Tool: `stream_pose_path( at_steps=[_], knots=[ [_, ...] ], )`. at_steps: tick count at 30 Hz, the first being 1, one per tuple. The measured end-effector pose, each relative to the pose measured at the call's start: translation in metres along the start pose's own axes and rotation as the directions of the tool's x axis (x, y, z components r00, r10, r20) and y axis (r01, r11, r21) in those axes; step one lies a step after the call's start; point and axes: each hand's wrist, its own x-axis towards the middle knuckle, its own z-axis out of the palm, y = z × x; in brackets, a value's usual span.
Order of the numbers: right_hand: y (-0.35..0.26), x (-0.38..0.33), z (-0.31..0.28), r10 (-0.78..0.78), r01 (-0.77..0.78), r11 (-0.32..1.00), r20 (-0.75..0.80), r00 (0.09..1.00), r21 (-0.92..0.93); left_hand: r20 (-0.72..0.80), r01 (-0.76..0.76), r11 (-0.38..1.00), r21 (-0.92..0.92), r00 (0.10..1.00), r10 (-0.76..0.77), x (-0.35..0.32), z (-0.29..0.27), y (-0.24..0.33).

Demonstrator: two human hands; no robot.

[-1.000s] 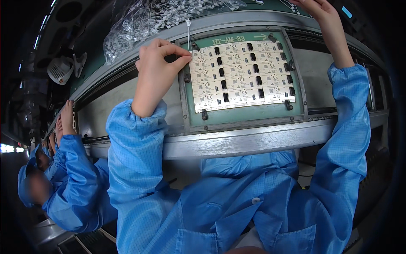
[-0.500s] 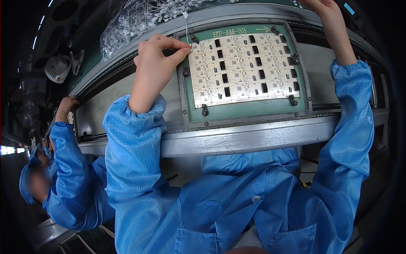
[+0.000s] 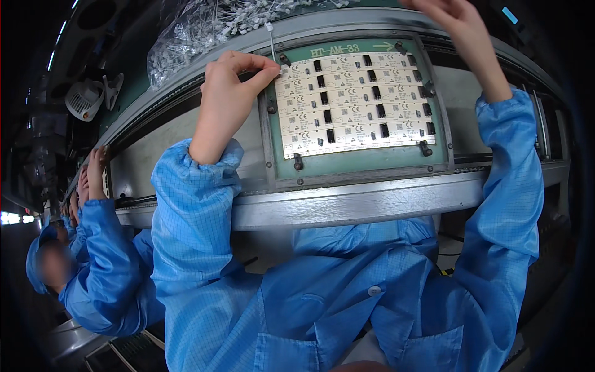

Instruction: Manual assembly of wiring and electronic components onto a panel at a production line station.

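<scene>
At the upper left corner of the light panel of circuit boards [image 3: 347,133], my left hand [image 3: 232,93] pinches a small white connector [image 3: 282,70] between thumb and forefinger. Thin white wires [image 3: 273,43] rise from it to another white plug end above. Black components stand in columns on the panel, which lies in a green fixture [image 3: 365,166] with dark clamps at its edges. My right hand [image 3: 462,31] is raised beyond the panel's upper right corner. Its fingers point leftward and the top edge cuts off their tips, hiding anything in them.
A clear plastic bag [image 3: 180,46] full of white wired connectors lies beyond the rail at the upper left. A small white fan [image 3: 85,99] stands farther left. The metal rail [image 3: 359,208] runs between me and the fixture. A co-worker in blue [image 3: 102,266] is at the left.
My right hand has moved left along the top edge. My left hand stays at the panel corner, pinching the connector. The co-worker's hands have shifted at the left.
</scene>
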Motion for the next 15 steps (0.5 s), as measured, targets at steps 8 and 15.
stream_pose_path(
  at_steps=[8, 15],
  knots=[
    [-0.031, -0.029, 0.043, 0.051, -0.034, 0.994, 0.168, 0.984, -0.102, -0.004, -0.073, 0.973, 0.219, 0.997, 0.076, -0.001, -0.002, -0.005],
    [-0.019, -0.029, 0.032, 0.041, -0.042, 0.999, 0.102, 0.994, 0.006, 0.031, -0.067, 0.967, 0.245, 0.998, 0.061, -0.006, -0.004, 0.000]
  ],
)
